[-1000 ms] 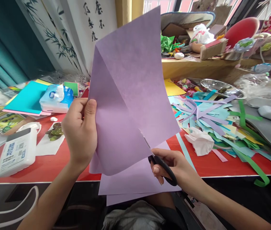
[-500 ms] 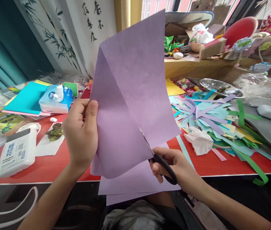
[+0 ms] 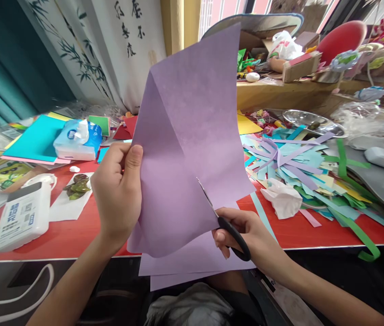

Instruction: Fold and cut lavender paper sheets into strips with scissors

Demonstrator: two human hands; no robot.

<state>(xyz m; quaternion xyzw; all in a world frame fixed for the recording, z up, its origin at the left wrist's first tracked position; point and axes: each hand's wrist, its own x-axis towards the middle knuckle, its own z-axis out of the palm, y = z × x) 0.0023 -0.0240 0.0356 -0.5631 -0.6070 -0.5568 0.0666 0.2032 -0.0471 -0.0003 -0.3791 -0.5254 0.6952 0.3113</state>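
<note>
My left hand point(image 3: 119, 194) pinches the left edge of a large purple sheet of paper point(image 3: 205, 95), thumb in front. The sheet stands up in the air and bends along a slanting line. In my right hand point(image 3: 242, 231) is a pair of scissors point(image 3: 234, 235) with black handles, my fingers through the loops. One blade lies in front of the paper, pointing up and left; the other is hidden behind it. The paper is parted along the blades, its right portion hanging apart. Below, more purple sheets point(image 3: 178, 262) lie at the table's front edge.
The red table point(image 3: 110, 240) carries a pile of coloured paper strips point(image 3: 294, 163), a crumpled tissue point(image 3: 282, 199) and a metal bowl point(image 3: 314, 122) on the right. At left are a tissue pack point(image 3: 78, 140), blue paper point(image 3: 34, 138), a white device point(image 3: 24, 217) and dark leaves point(image 3: 78, 186).
My left hand and the upper part of the purple sheet have shifted slightly right, and the sheet's top has dropped a little. The scissors stay almost where they were.
</note>
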